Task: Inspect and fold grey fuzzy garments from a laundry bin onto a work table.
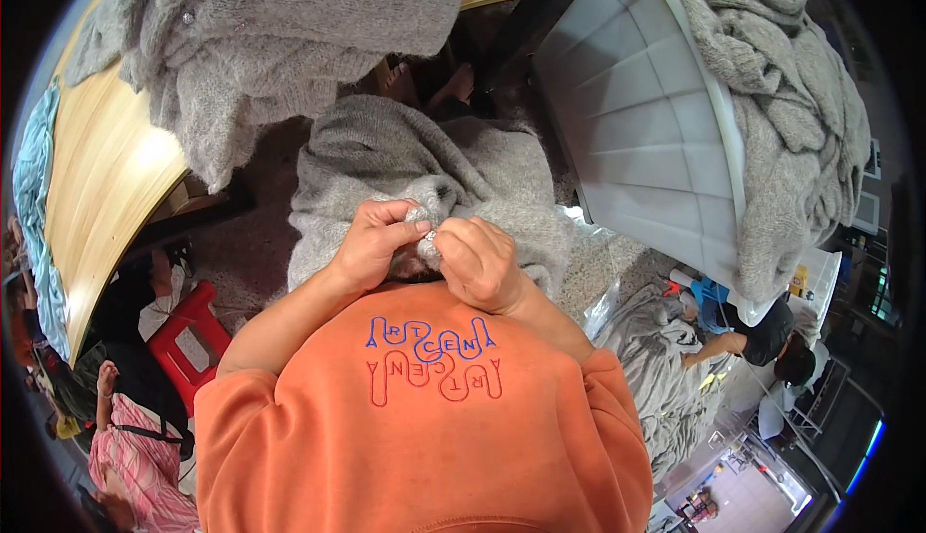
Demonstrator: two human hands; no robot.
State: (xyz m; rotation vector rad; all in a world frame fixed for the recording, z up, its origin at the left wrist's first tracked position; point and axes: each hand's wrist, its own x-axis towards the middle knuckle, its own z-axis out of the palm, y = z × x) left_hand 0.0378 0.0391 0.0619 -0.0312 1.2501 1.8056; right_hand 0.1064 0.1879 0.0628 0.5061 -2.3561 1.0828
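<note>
Head view: left hand [369,248] and right hand [479,260] pinch a bunched bit of grey knitwear [400,162] between their fingertips [422,228].

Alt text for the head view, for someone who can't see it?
A person's left hand and right hand pinch part of the grey knit fabric spread in front of their orange top. More grey knitwear is heaped over a wooden table at upper left and a white bin at right.

remotely i see a pale wooden tabletop [111,176] along the left with glare near its edge, a red stool [181,317] nearby, speckled floor [600,271], and a bluish-white light strip [866,458] far right.
</note>
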